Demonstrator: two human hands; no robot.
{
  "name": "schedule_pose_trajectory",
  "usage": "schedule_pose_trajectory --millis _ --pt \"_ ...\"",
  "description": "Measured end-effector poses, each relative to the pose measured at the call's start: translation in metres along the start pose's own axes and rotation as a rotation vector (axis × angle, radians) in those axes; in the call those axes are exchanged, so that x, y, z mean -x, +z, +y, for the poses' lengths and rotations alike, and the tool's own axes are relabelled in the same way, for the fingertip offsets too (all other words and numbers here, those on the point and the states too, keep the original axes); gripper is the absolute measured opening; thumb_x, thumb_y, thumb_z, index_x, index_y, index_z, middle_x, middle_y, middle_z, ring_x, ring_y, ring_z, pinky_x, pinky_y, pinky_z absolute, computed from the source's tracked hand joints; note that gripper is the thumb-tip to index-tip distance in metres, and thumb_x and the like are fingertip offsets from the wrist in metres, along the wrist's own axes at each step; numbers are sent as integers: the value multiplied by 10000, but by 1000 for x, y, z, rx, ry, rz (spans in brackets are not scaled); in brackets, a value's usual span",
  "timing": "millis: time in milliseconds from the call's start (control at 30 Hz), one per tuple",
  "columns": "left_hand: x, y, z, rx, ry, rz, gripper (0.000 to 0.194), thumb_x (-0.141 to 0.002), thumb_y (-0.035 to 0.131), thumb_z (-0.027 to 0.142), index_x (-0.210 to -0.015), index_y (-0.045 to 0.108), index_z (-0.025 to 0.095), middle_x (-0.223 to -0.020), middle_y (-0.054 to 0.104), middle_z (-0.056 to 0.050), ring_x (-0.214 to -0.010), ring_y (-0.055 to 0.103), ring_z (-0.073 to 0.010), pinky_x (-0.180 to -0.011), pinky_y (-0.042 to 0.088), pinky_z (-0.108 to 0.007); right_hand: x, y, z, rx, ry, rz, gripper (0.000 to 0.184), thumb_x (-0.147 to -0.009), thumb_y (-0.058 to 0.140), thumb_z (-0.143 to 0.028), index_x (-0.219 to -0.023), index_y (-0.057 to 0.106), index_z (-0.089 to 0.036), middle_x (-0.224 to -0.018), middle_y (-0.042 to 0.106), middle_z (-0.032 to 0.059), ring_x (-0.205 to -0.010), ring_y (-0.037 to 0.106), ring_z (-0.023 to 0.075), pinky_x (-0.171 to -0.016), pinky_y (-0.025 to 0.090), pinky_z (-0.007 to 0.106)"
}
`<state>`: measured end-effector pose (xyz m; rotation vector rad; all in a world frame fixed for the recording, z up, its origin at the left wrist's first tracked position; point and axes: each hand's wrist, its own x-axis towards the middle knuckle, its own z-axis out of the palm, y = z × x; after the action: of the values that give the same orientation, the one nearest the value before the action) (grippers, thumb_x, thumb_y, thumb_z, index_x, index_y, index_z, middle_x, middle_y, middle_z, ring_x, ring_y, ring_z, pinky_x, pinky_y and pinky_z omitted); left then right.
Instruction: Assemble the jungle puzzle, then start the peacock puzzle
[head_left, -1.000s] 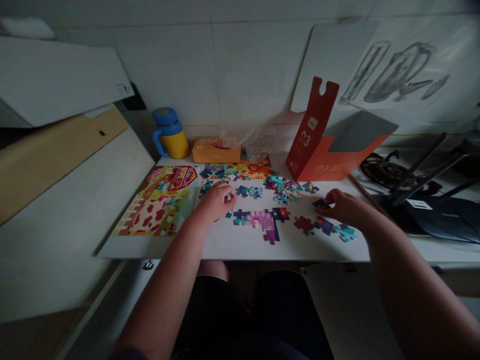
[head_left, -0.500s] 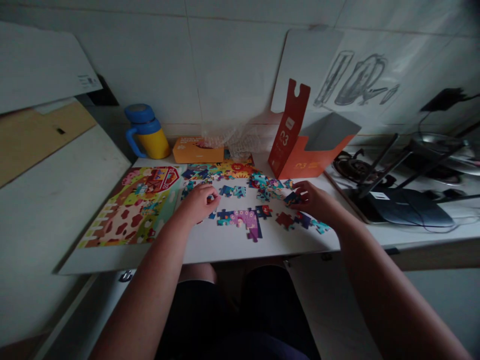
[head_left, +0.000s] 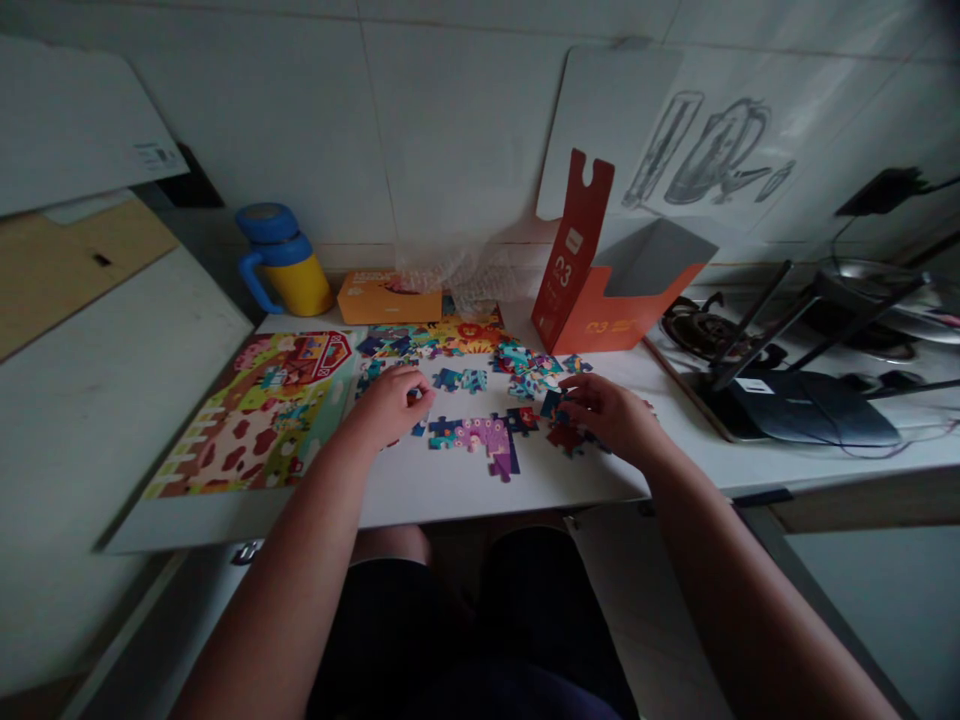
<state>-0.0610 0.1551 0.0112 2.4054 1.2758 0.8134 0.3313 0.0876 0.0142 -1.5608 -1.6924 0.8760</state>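
While the right hand (head_left: 600, 412) pinches a dark blue puzzle piece (head_left: 551, 404) near the joined purple pieces (head_left: 486, 437), the left hand (head_left: 397, 400) is curled, its grip unclear. The orange-red carton (head_left: 600, 318) behind reads "03"; the router's label (head_left: 752, 386) is unreadable.

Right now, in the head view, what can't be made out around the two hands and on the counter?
- Left hand: head view; its curled fingers hide whether they hold anything.
- Dark blue piece: head view; partly covered by the right hand.
- Red piece: head view; its upper edge is hidden by the same hand.
- Orange carton: head view; small print too tiny and blurred.
- White panel: head view; cut off by the left edge.
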Motion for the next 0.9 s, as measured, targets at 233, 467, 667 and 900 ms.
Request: schedule_pose_trajectory --millis 233,467,667,900 --pt "0 -1 1 -3 -7 -1 141 -968 636 273 -839 664 223 -912 701 -37 -916 664 -232 -848 494 -361 9 20 -14 -95 48 -87 372 -957 687 -465 -1271 699 -265 -951 816 62 -696 782 232 -595 615 348" --pt "0 -1 2 2 0 11 144 -971 633 268 -835 652 223 -901 696 -33 -905 656 -233 -853 488 -365 1 -6 -11 143 68 122 429 -933 657 -445 -1299 738 -234 -941 822 79 -769 791 241 -595 542 306" --pt "0 0 1 -2 15 14 152 -971 625 252 -822 642 226 -887 695 -32 -895 657 -234 -849 490 -369 1 -29 8 617 167 206 219 -897 633 -389 -921 767 -217 -846 793 102 -750 744 265 -665 501 358" --pt "0 1 -1 0 7 10 150 -974 626 274 -833 650 229 -886 694 -31 -897 657 -234 -846 494 -369 -25 -5 -18 781 -130 167 278 -1000 613 -385 -1148 746 -191 -1171 790 151 -1013 743 296 -875 535 391"
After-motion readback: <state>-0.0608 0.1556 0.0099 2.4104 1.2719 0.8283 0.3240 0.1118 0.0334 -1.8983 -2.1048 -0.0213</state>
